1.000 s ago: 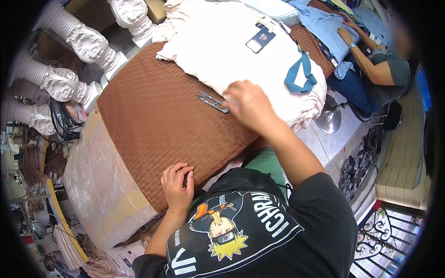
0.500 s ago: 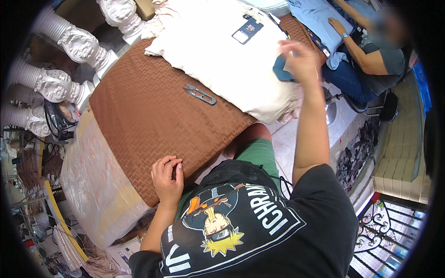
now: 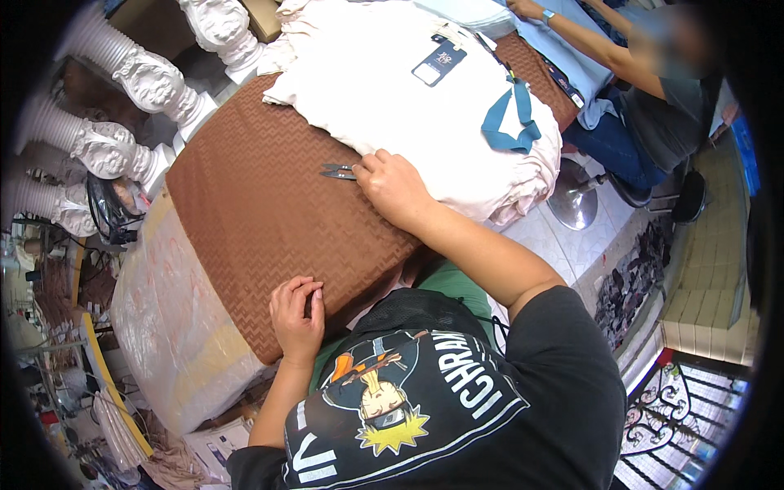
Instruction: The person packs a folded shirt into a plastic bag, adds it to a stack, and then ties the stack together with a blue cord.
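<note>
A small pair of thread snips (image 3: 339, 171) lies on the brown patterned cloth (image 3: 269, 229). My right hand (image 3: 390, 184) is closed over the handle end, and the blades point left out of my fingers. At the cloth's near edge rests my left hand (image 3: 296, 314), fingers loosely bent and thumb a little apart, with nothing visible in it. Beyond my right hand spreads a pile of cream garments (image 3: 367, 90), a dark hang tag (image 3: 439, 61) lying on top. A teal strip of fabric (image 3: 510, 147) is looped over the pile's right side.
Across at the far right a co-worker sits by light blue garments (image 3: 563, 41). White carved columns (image 3: 159, 82) stand at the left. Clear plastic wrapping (image 3: 180, 318) covers the table's left end. A round metal stool base (image 3: 574, 196) stands on the tiled floor at right.
My right hand has come down and left from above the pile onto the snips. The teal strip it held now lies on the garments. My left hand has hardly moved.
</note>
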`<action>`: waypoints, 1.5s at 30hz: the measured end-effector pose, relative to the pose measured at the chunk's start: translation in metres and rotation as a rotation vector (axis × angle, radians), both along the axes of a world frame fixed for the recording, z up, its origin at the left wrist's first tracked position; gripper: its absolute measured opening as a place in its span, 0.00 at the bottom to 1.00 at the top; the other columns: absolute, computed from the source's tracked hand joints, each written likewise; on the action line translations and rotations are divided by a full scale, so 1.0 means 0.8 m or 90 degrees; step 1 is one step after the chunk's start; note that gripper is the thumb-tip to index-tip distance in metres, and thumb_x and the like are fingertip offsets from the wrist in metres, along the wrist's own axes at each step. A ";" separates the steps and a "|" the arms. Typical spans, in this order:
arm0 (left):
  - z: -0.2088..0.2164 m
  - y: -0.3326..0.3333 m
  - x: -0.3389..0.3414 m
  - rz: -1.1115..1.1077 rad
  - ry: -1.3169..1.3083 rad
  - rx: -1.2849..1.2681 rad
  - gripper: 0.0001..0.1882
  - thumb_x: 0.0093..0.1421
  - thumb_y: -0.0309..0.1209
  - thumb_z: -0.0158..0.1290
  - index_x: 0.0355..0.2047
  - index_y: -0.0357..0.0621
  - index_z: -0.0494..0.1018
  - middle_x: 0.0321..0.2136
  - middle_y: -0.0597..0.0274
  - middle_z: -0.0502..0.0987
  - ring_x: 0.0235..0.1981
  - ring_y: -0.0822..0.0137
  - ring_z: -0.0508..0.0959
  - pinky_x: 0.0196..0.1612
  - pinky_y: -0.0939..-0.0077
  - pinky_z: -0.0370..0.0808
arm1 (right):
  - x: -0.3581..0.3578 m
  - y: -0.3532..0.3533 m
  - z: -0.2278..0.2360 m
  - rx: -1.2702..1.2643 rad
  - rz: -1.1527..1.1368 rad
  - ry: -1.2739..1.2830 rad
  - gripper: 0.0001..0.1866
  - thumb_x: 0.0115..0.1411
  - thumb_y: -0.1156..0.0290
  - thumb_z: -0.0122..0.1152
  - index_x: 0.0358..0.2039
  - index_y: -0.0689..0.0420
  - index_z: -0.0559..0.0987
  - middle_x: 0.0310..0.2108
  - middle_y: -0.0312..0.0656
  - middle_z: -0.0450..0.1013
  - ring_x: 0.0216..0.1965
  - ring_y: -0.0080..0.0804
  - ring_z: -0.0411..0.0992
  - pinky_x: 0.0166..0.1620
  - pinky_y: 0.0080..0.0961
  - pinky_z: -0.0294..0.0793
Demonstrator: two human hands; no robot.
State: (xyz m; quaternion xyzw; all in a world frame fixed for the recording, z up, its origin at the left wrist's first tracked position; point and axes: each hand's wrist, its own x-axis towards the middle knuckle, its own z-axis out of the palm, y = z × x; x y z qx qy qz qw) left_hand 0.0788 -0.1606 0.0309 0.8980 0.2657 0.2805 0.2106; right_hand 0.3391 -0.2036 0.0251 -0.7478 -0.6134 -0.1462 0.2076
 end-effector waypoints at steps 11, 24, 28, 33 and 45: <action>0.275 -0.086 0.077 -0.901 -0.341 -0.746 0.23 0.61 0.41 0.41 0.43 0.31 0.69 0.43 0.42 0.71 0.46 0.47 0.69 0.47 0.58 0.69 | 0.222 -0.074 0.078 0.437 -0.200 0.481 0.12 0.57 0.72 0.55 0.41 0.60 0.77 0.29 0.36 0.75 0.29 0.18 0.69 0.33 0.14 0.68; 0.236 -0.133 0.080 -0.855 -0.617 -0.734 0.31 0.63 0.50 0.34 0.43 0.31 0.71 0.47 0.38 0.68 0.54 0.33 0.58 0.47 0.50 0.66 | 0.463 -0.108 -0.037 0.008 -0.531 0.365 0.20 0.49 0.59 0.58 0.41 0.55 0.78 0.37 0.47 0.76 0.40 0.34 0.74 0.43 0.28 0.71; 0.252 -0.112 0.079 -0.884 -0.532 -0.686 0.30 0.63 0.50 0.35 0.43 0.32 0.71 0.47 0.39 0.68 0.54 0.35 0.59 0.48 0.51 0.66 | 0.458 -0.104 -0.029 0.100 -0.394 0.384 0.20 0.48 0.56 0.60 0.39 0.56 0.79 0.34 0.47 0.76 0.37 0.34 0.75 0.43 0.28 0.71; 0.269 -0.092 0.044 -0.828 -0.405 -0.495 0.28 0.62 0.49 0.36 0.43 0.33 0.71 0.47 0.41 0.69 0.54 0.38 0.60 0.49 0.52 0.66 | 0.368 -0.055 0.039 -0.054 -0.287 0.413 0.21 0.48 0.55 0.64 0.35 0.59 0.80 0.31 0.45 0.77 0.35 0.31 0.74 0.40 0.26 0.71; 0.287 -0.076 -0.061 -0.720 -0.341 -0.202 0.25 0.62 0.46 0.38 0.44 0.36 0.70 0.47 0.45 0.70 0.53 0.44 0.63 0.51 0.56 0.64 | 0.335 -0.050 0.059 -0.023 -0.457 0.116 0.11 0.49 0.61 0.59 0.31 0.50 0.80 0.29 0.44 0.76 0.33 0.41 0.75 0.38 0.35 0.72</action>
